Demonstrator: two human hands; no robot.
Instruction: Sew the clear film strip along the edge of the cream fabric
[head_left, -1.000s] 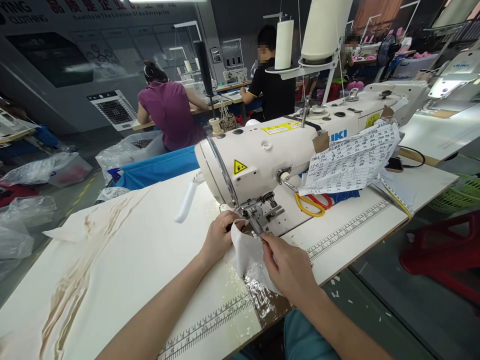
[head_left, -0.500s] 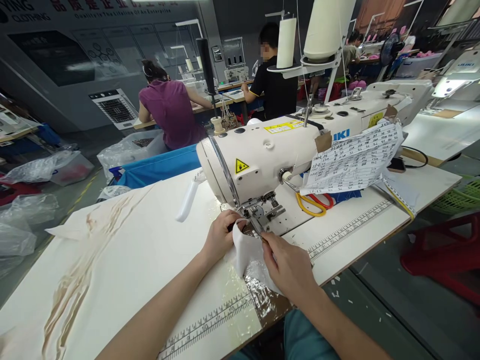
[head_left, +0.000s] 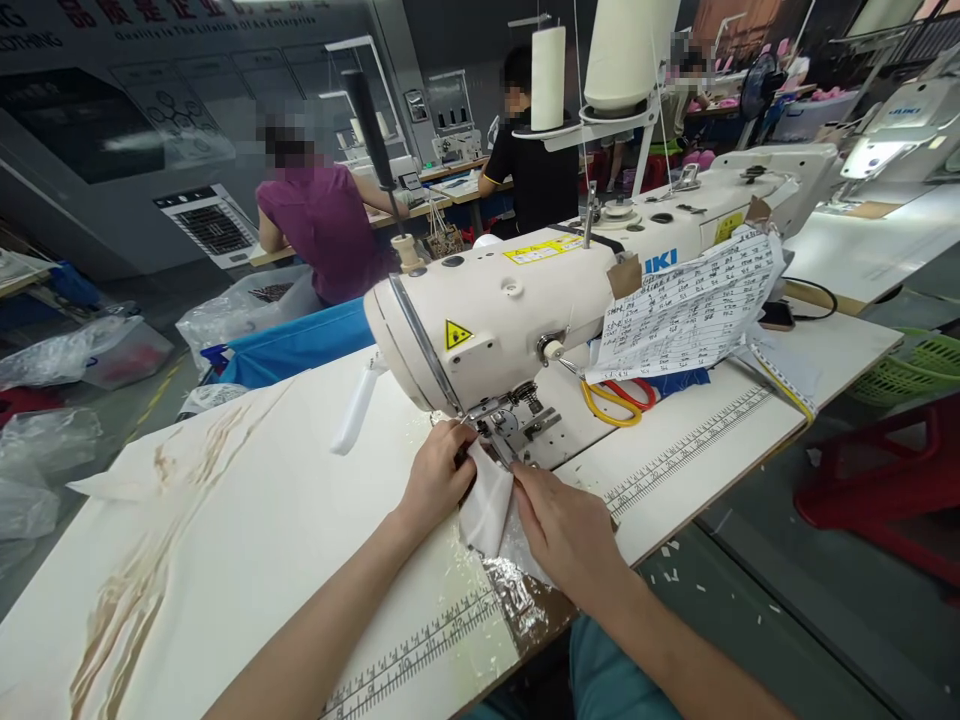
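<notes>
A white sewing machine point(head_left: 480, 320) stands before me, its needle area just beyond my fingertips. A small piece of white fabric point(head_left: 487, 505) hangs folded between my two hands at the near side of the presser foot. My left hand point(head_left: 439, 470) grips the fabric's left edge with bent fingers, close to the foot. Thumb and fingers of my right hand point(head_left: 555, 520) pinch its right side. The right fingertips are partly hidden by the hand itself. Where the fabric meets the needle is hard to make out.
Cream fabric strips point(head_left: 172, 520) lie on the table's left. Yellow-and-red-handled scissors point(head_left: 611, 405) rest beside the machine, under a handwritten sheet point(head_left: 682, 305). Thread cones point(head_left: 551, 80) stand above. A red stool point(head_left: 885, 500) is at the right. Two people sit at machines beyond.
The white fabric has shifted and folded over between my hands, covering the gap that showed earlier. Both hands stay on it near the foot. The whole view has moved slightly.
</notes>
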